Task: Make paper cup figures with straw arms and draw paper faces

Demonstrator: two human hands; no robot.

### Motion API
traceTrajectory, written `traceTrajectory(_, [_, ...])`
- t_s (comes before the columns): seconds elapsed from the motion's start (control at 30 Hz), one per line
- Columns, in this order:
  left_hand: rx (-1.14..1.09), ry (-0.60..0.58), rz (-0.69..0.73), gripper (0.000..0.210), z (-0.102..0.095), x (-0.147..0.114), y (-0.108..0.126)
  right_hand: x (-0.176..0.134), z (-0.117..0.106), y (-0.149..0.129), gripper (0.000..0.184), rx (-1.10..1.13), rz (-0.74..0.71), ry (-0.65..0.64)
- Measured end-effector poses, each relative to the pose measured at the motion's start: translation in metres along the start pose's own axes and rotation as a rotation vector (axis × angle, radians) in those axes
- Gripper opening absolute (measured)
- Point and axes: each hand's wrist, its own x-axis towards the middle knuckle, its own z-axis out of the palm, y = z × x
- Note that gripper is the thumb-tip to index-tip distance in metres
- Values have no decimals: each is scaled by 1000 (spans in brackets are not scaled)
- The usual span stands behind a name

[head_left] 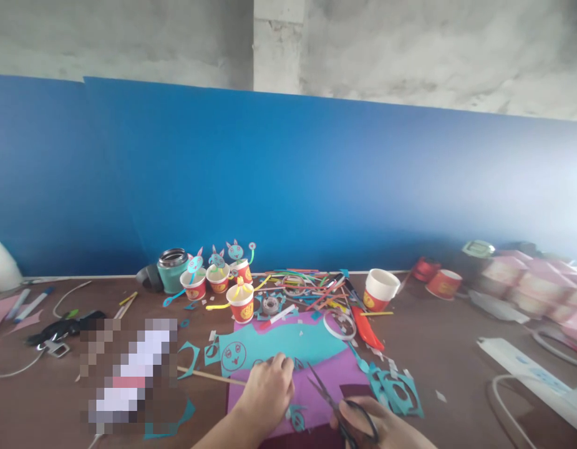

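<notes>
My right hand has its fingers through the black handles of a pair of scissors, whose blades are parted and point up and left over the purple paper. My left hand is closed, knuckles up, over the lower edge of the turquoise paper; whatever its fingers hold is hidden. A round face is drawn on the turquoise paper's left end. Just below my left hand lies a small turquoise cutout. A thin wooden stick reaches toward that hand from the left.
Paper cups with cat-face decorations stand at the back left beside a turquoise flask. Behind the papers are a tape roll, coloured pipe cleaners, a red utility knife and white cups. Turquoise scraps lie right.
</notes>
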Motion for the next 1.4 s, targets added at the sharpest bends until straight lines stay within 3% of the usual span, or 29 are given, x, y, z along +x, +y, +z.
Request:
traceTrajectory(0.27, [18, -28, 11, 16, -4, -1, 1, 22, 30, -18, 48, 68, 3, -95])
traceTrajectory(0.47, [3, -6, 46, 16, -3, 1, 1, 33, 31, -3, 49, -35, -74, -46])
traceTrajectory(0.63, [49, -88, 79, 17, -11, 1, 4, 38, 32, 8, 49, -70, -125, 0])
traceTrajectory(0.93, [61, -124, 96, 19, -12, 2, 5, 34, 35, 5, 42, -152, -141, 25])
traceTrajectory(1.17, [55, -108, 90, 17, -6, 1, 2, 26, 19, -17, 36, -295, -20, 21])
traceTrajectory(1.4, [10, -105, 104, 18, -4, -3, 1, 41, -26, -51, 24, -452, -1, -214])
